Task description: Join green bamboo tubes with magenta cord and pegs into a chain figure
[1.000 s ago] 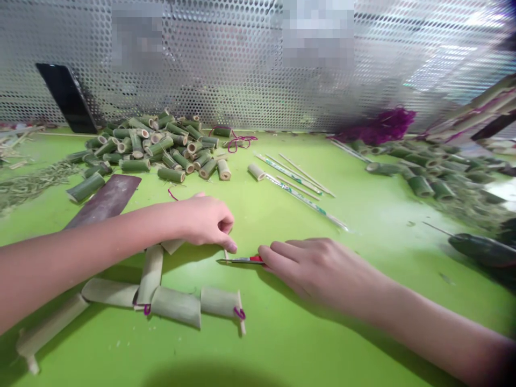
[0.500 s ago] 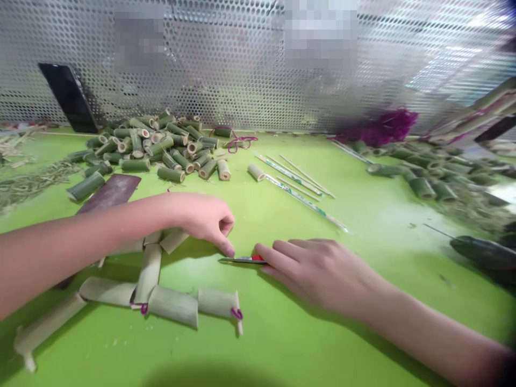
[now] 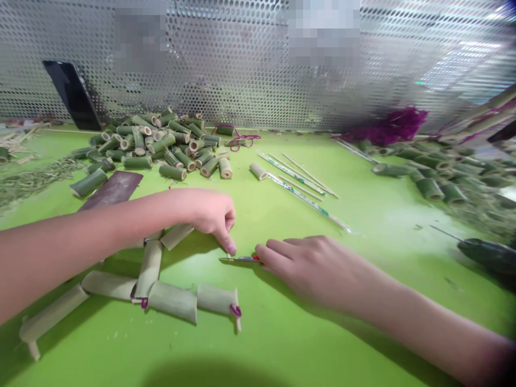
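In my right hand [image 3: 310,266] is a slim, pointed tool with a red handle, seemingly a knife [image 3: 242,259], lying low over the table with its tip to the left. My left hand [image 3: 215,215] is closed, fingers curled and thumb pointing down at the blade near its tip. A tiny pale stick end [image 3: 229,256] shows beneath the thumb; the rest of it is hidden. Below and left of that hand lies a jointed figure of split bamboo pieces [image 3: 173,301], tied with purple cord [image 3: 236,310]. My left forearm covers part of it.
A heap of cut bamboo tubes [image 3: 161,142] stands behind, near a leaning phone [image 3: 74,97]. Thin sticks and wrapped chopsticks [image 3: 310,201] lie at centre right. Farther right are a dark tool with a thin metal shaft [image 3: 484,252], more tubes [image 3: 429,188] and purple fibre [image 3: 399,126].
The view has shifted slightly. My left thumb has lifted a little from the blade, and a small pale stick end now shows under it. My right hand keeps its hold.
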`<state>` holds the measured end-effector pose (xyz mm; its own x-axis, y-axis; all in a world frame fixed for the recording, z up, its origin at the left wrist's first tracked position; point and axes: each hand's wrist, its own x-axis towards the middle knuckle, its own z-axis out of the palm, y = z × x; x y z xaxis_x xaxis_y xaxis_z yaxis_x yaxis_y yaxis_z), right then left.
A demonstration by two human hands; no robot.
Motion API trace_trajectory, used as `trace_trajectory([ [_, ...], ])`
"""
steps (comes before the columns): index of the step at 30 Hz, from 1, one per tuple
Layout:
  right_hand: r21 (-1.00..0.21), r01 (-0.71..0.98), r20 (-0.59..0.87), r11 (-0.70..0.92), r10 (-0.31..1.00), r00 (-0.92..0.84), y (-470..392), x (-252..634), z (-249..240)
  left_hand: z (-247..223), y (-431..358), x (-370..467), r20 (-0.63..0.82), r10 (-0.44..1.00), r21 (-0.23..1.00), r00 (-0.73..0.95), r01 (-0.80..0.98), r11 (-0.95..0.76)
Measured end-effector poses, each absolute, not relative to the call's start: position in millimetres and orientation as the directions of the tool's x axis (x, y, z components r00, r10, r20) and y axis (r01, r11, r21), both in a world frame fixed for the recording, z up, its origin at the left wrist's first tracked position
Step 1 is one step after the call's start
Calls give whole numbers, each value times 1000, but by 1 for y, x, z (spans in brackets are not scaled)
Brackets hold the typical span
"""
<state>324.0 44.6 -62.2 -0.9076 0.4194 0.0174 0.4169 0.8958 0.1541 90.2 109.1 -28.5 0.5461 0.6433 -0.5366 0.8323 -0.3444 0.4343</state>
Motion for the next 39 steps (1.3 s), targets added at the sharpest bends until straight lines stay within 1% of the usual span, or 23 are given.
trace_trajectory([
  [5, 155, 422, -8, 893, 428, -904, 43, 324, -62, -28, 111, 92, -600, 618, 389, 509, 860, -330],
  [8, 155, 425, 0, 892, 431, -902, 41, 325, -61, -29, 111, 91, -591, 629, 383, 505, 862, -332],
  [14, 179, 410, -3, 894, 418, -909, 41, 327, -60, -29, 102, 91, -557, 642, 429, 528, 844, -321],
  [17, 174, 409, -22, 896, 419, -908, 42, 327, -60, -29, 100, 91, -541, 662, 426, 519, 847, -317],
  [20, 141, 438, -52, 888, 449, -892, 43, 325, -61, -29, 102, 89, -564, 646, 408, 514, 854, -323],
  [23, 94, 490, -52, 867, 496, -867, 42, 321, -59, -29, 105, 88, -573, 635, 402, 518, 853, -333],
  [26, -5, 502, -48, 865, 501, -864, 44, 324, -54, -29, 107, 87, -581, 632, 400, 514, 856, -328],
  [28, -70, 514, 5, 855, 515, -857, 51, 334, -50, -29, 108, 86, -588, 629, 402, 508, 859, -318],
  [29, -83, 531, 51, 843, 536, -843, 55, 340, -49, -28, 107, 86, -589, 630, 400, 505, 860, -315],
  [30, -76, 562, 100, 824, 567, -818, 61, 347, -48, -27, 106, 86, -588, 635, 394, 501, 863, -317],
  [32, -10, 657, 161, 754, 649, -743, 76, 361, -47, -24, 103, 88, -582, 644, 362, 496, 868, -341],
  [35, 87, 773, 135, 628, 762, -634, 97, 374, -52, -16, 96, 93, -564, 665, 265, 490, 870, -415],
  [37, 102, 792, 107, 601, 785, -610, 107, 375, -56, -11, 91, 98, -558, 677, 209, 481, 870, -446],
  [39, 108, 783, 123, 613, 773, -623, 112, 373, -60, -7, 88, 102, -567, 679, 188, 465, 876, -443],
])
